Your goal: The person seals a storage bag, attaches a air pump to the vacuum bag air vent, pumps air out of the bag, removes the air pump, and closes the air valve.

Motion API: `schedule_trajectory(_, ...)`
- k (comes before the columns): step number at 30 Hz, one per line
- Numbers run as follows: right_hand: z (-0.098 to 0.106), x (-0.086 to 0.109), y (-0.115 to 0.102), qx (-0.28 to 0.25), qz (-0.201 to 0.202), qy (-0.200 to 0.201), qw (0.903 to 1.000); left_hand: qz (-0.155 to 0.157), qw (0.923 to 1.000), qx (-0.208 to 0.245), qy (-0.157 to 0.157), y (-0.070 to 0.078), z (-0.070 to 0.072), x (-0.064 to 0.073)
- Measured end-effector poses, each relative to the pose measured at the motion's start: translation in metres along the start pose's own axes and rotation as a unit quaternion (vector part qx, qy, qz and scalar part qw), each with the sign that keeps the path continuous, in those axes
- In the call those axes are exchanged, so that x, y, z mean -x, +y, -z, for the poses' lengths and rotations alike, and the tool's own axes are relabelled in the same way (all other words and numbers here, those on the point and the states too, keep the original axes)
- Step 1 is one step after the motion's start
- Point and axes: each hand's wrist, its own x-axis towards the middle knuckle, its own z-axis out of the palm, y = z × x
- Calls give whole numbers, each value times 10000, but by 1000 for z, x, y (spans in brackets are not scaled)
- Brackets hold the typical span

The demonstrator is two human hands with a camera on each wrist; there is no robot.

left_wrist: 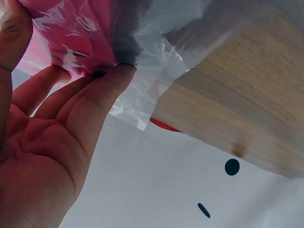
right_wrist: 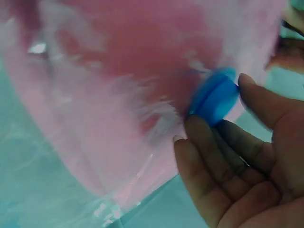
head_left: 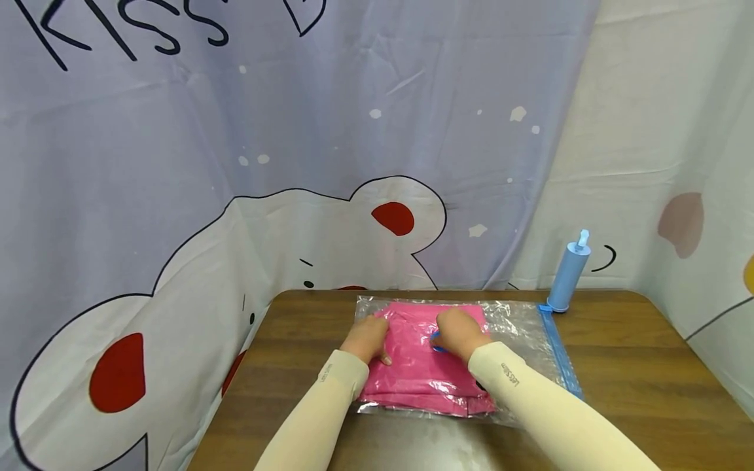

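A clear vacuum storage bag [head_left: 518,327] lies on the table with folded pink cloth [head_left: 412,386] inside it. My right hand [head_left: 462,332] pinches the round blue valve cap [right_wrist: 216,97] on the bag's face between thumb and fingers. At the bag's left side my left hand [head_left: 366,337] rests on the plastic, its fingertips [left_wrist: 121,71] touching the film over the cloth and its thumb apart from the other fingers. Along the right end of the bag runs a blue zip strip [head_left: 559,353] with a small slider [head_left: 544,308] at its far end.
A light blue hand pump [head_left: 569,275] stands upright at the back right of the wooden table [head_left: 624,366], beside the slider. Behind the table and at its sides hangs a printed cloth [head_left: 330,131]. Pale sleeves [head_left: 318,418] cover both forearms.
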Motion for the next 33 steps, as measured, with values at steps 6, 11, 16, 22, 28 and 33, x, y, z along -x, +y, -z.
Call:
schedule_trajectory(6,-44,-23,35,495,791,490,9944,112,9998,161,-31,11,18,15)
schedule_trajectory(11,-5,-6,10,-13,1148,116,9933,88,9997,200,-117,13,24,17)
schedule_trajectory(16,9,-5,8,-129,1324,-142,9910,19,9998,209,5,8,22,10)
schedule_trajectory(22,-32,-36,45,-1,568,-267,9980,-46,9998,153,82,-2,11,4)
schedule_trajectory(28,-69,-45,60,313,46,-177,9993,18,9998,185,105,10,23,21)
schedule_trajectory(33,-90,-56,73,426,164,50,9989,98,9992,388,8,12,23,21)
